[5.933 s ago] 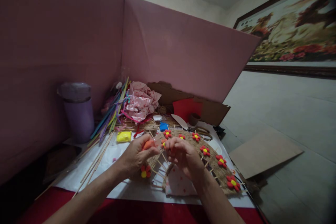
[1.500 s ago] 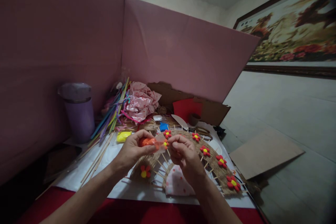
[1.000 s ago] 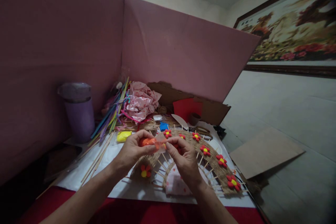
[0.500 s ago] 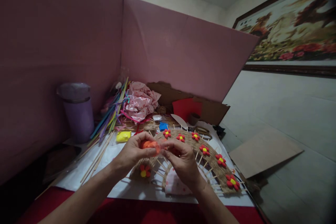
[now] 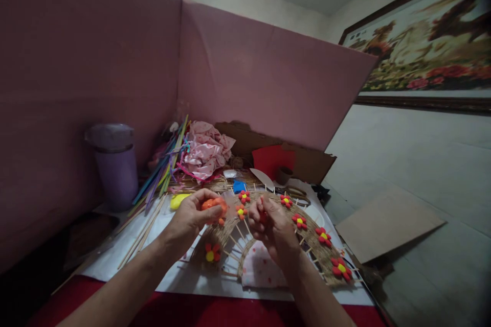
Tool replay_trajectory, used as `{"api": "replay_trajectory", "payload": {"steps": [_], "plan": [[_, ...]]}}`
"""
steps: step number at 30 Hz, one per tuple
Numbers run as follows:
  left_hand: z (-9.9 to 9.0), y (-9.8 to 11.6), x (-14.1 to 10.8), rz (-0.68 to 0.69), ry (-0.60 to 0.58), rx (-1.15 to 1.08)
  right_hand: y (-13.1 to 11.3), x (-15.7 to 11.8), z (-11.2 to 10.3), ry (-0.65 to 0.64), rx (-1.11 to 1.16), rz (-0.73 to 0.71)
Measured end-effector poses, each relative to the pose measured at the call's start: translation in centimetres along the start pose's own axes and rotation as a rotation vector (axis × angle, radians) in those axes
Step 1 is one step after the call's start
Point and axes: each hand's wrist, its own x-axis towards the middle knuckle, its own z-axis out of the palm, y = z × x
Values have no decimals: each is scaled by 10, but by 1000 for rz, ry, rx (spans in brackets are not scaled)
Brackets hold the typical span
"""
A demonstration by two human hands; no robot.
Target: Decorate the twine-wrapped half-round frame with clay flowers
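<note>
My left hand (image 5: 194, 217) is closed on a lump of orange modelling clay (image 5: 215, 208) in clear plastic wrap. To its right my right hand (image 5: 270, 225) is raised, fingers curled in a pinch. A reddish-orange spot shows at its fingers, but I cannot make out what they hold. Beneath both hands lies an arch woven of brown twine (image 5: 318, 214) on thin sticks. Red clay flowers with yellow centres, such as the red flower (image 5: 341, 268), dot the arch. An orange flower (image 5: 241, 211) sits between my hands. White spotted fabric (image 5: 261, 268) fills the inner half-circle.
Yellow clay (image 5: 178, 201) and a blue packet (image 5: 239, 186) lie beyond the hands. Coloured pipe cleaners (image 5: 163, 166), crumpled pink fabric (image 5: 209, 148) and a purple tumbler (image 5: 117, 173) stand at the back left. Scissors (image 5: 297, 194) rest at the back right.
My hands have come apart. The right has drawn away from the orange clay, which stays in my left hand. The orange flower between them now shows.
</note>
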Motion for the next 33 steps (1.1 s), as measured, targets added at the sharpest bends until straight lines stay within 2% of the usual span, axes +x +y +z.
{"api": "replay_trajectory", "payload": {"steps": [3,9,13,19,24,30,33], "plan": [[3,1,-3,1,-23,-18,1,-1,4,11,-48,55],[2,2,-2,-22,-41,-70,6,-2,5,62,-4,52],[0,1,-2,-48,-28,-101,11,0,1,33,-31,37],[2,0,-4,-57,-20,-120,19,-3,8,-7,-230,-3],[7,-2,-5,-49,-9,-86,26,-6,11,52,-475,-145],[7,-10,-3,-21,37,-37,31,-5,6,177,-609,-333],[5,-11,-2,-2,-17,6,22,-5,5,175,-685,-371]]}}
